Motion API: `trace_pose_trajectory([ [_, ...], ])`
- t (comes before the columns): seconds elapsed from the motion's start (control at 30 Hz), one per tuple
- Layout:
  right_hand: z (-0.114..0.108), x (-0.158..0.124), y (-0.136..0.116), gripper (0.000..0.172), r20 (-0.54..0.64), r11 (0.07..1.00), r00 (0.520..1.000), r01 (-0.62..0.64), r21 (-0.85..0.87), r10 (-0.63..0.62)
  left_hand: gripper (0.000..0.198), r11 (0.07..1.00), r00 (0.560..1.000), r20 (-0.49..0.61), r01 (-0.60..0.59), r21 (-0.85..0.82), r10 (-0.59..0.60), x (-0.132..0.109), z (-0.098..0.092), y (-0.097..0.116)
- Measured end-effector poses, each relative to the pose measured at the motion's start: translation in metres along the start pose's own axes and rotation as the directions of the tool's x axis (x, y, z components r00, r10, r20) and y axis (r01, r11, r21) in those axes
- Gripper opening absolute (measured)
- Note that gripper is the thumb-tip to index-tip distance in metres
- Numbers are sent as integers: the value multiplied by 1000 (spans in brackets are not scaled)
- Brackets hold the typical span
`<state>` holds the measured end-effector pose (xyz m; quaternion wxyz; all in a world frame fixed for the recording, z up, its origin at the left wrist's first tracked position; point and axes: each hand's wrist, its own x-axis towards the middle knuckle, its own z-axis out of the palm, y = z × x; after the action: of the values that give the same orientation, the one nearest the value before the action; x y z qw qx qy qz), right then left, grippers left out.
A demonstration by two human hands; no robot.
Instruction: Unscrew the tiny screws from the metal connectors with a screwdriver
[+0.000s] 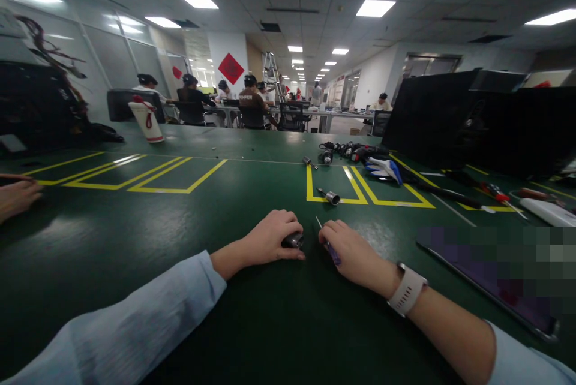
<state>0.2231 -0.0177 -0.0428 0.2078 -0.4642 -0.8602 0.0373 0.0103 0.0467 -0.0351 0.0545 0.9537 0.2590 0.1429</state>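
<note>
My left hand (270, 238) rests on the green table (180, 265), fingers curled round a small dark metal cylinder (293, 240) whose end pokes out to the right. Close beside it, my right hand (353, 253) is closed on a slim screwdriver (327, 241) with a purple handle, its thin shaft pointing up and away from me. The two hands lie a few centimetres apart near the table's middle. A white watch strap sits on my right wrist.
Another small metal cylinder part (330, 196) lies in a yellow-taped box ahead. A heap of parts and a blue-white glove (382, 168) lie further right, with red-handled tools (495, 192) and a tablet (490, 277). Another person's hand (15, 196) rests at the left edge. A white cup (146, 121) stands far left.
</note>
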Motion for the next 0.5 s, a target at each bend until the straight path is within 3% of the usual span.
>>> trace_pose_trajectory([
  [0.2,-5,-1,2,30,45,1000,999,7,18,-8,36,981,999,-29,22,193,-16,-4,1,9],
  [0.5,14,25,15,24,-72,999,997,-6,-34,3,30,985,984,-93,158,73,-151,21,15,1],
])
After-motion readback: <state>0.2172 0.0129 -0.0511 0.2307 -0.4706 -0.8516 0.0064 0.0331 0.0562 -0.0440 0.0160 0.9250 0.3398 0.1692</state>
